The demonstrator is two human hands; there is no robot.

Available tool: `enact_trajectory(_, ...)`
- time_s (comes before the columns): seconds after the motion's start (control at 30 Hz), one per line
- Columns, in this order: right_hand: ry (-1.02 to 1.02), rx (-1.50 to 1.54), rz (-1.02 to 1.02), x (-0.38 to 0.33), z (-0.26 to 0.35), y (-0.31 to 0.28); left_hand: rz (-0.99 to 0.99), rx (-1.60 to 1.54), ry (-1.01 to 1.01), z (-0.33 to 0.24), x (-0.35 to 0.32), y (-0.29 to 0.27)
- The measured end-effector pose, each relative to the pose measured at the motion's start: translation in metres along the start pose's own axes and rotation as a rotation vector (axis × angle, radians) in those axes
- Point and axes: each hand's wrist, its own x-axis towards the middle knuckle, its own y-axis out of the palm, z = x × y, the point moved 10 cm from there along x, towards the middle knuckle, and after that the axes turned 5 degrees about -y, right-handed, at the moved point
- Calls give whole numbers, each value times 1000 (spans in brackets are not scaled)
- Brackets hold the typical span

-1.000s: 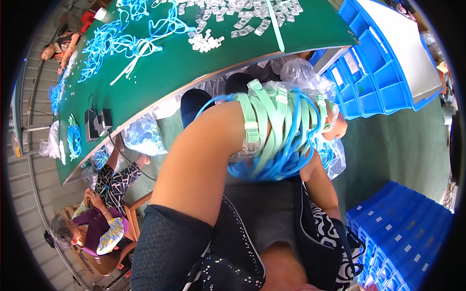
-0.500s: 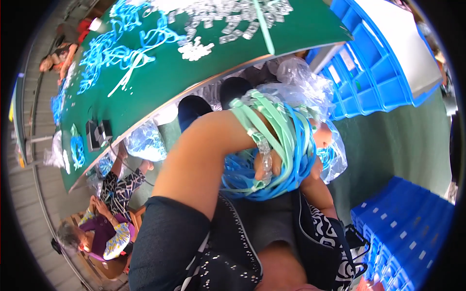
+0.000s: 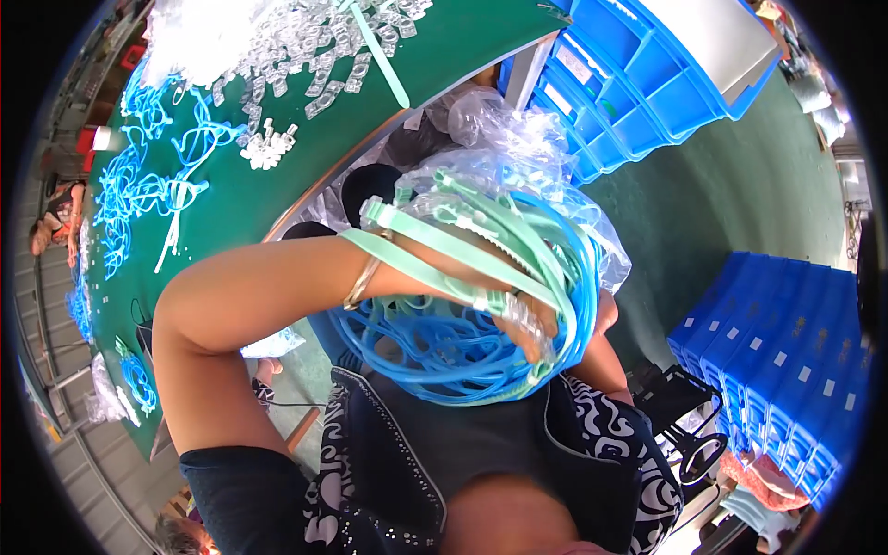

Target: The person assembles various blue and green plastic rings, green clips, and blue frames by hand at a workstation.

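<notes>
A large coiled bundle of blue straps (image 3: 416, 347) sits over my lap, with mint-green straps (image 3: 462, 248) looped across its top. These carry toothed edges and clear buckles. My left forearm runs through the green loops, and the fingers of my left hand (image 3: 529, 335) curl around green straps near a clear buckle. At the bundle's right side, my right hand (image 3: 606, 313) grips its outer edge, with most of its fingers hidden behind the straps. Clear plastic bag film (image 3: 606, 245) lies behind and beside the bundle.
The green table (image 3: 277, 190) ahead bears tangled blue straps (image 3: 120, 199), clear buckles (image 3: 324, 79), small white pieces (image 3: 268, 146) and a lone green strap (image 3: 379, 60). Blue crates (image 3: 629, 88) stand at the table's right end. More stacked blue crates (image 3: 768, 324) stand on my right.
The view has swung right, and the table has shifted left in it. My left elbow has moved outward. More of the bundle's blue coils show, with my left hand still among the green straps.
</notes>
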Motion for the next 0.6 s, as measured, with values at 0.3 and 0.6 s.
enact_trajectory(0.3,-140,-4,-223,-13,21,-4,131,301,74,-27,12,26)
enact_trajectory(0.6,-276,-14,-410,-24,34,-3,-242,-322,-71,34,46,48)
